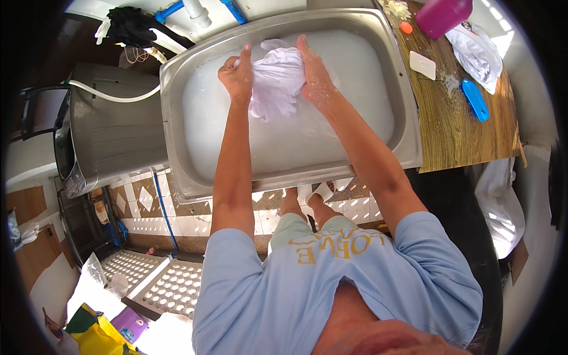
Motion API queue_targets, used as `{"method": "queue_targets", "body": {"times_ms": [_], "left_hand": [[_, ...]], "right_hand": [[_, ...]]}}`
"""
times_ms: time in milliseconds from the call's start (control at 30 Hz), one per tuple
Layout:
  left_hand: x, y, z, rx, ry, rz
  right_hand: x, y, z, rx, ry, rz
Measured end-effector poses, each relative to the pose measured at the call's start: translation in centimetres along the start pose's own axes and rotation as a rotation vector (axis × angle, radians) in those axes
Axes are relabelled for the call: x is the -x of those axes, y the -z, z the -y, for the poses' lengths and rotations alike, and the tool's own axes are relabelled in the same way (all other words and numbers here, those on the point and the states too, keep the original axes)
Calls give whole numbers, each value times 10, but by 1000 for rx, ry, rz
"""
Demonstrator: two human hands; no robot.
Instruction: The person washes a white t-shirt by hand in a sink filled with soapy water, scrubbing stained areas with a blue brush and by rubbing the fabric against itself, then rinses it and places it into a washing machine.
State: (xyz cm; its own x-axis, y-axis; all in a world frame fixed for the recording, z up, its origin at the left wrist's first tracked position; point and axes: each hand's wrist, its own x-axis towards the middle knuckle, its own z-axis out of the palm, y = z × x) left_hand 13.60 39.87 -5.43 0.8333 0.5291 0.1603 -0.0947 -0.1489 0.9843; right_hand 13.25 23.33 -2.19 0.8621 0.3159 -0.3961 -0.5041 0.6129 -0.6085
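Note:
A bunched white cloth [277,83] is held up between my two hands above a steel basin [408,127] full of cloudy, whitish water [307,142]. My left hand [236,76] grips the cloth's left side, fingers curled and thumb up. On the opposite side my right hand [316,76] has hold of it, thumb pointing up and wet suds on the skin; its other fingers are mostly hidden. The cloth hangs in folds toward the water, and whether its lower end touches the surface I cannot tell.
On the wooden counter [449,142] at right are a blue brush [475,100], a white soap bar [422,65], an orange cap [406,28], a purple bottle [444,16] and a white plastic bag [478,53]. A grey machine [118,127] with a white hose [112,97] stands left.

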Motion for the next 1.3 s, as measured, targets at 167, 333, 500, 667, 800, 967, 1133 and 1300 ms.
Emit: {"method": "queue_targets", "body": {"times_ms": [167, 333, 500, 667, 800, 967, 1133, 1300], "left_hand": [[30, 27, -36, 382, 380, 360], [25, 42, -47, 359, 348, 500], [18, 40, -43, 372, 314, 470], [14, 39, -48, 413, 313, 439], [15, 37, -53, 397, 324, 435], [15, 34, -51, 379, 315, 449], [14, 34, -50, 351, 298, 472], [14, 34, -55, 491, 352, 467]], "right_hand": [[-1, 8, 24, 143, 308, 172], [-4, 12, 20, 247, 393, 194], [-3, 8, 20, 235, 426, 235], [-4, 10, 22, 374, 423, 193], [3, 5, 28, 474, 390, 209], [-1, 6, 28, 350, 399, 221], [1, 5, 31, 253, 361, 264], [5, 1, 33, 268, 369, 298]]}}
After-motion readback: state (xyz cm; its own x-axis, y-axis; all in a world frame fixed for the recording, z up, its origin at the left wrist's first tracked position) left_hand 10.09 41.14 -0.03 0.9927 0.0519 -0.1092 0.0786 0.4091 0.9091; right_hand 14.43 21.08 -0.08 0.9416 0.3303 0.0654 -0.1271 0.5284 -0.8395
